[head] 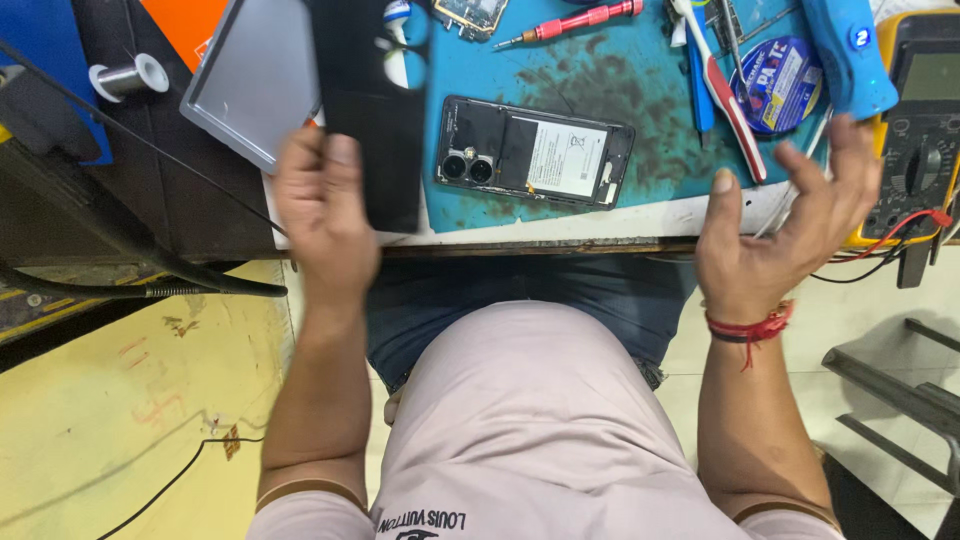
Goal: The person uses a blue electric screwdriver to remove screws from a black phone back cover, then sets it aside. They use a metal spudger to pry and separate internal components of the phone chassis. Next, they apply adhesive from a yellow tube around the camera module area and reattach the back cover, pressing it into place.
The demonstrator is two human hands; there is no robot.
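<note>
The black back cover [368, 110] of a phone is up off the desk, held upright at its lower end by the left hand [322, 215], whose thumb and fingers are clamped on its edge. Two round camera cut-outs show near the cover's top. Just to its right, lying flat on the blue work mat [640, 90], is the opened phone [533, 152], back side up, with twin camera lenses at its left end and a pale battery in the middle. Cover and phone are near each other but not touching.

The right hand [785, 235] hovers over the desk's near edge with fingers spread apart and palm open, holding nothing; a red thread is tied round its wrist. Just beyond its fingertips lie a red and white toothbrush [725, 95], a round tin of paste [780, 85] and a blue tool [850, 55]. A yellow multimeter [920, 130] sits at the far right, its red lead trailing off the desk [560, 238].

Behind the cover a grey flat panel [250, 80] rests tilted, and a red screwdriver [575, 22] lies at the top of the mat. A spool of solder wire [128, 76] stands well to the left.
</note>
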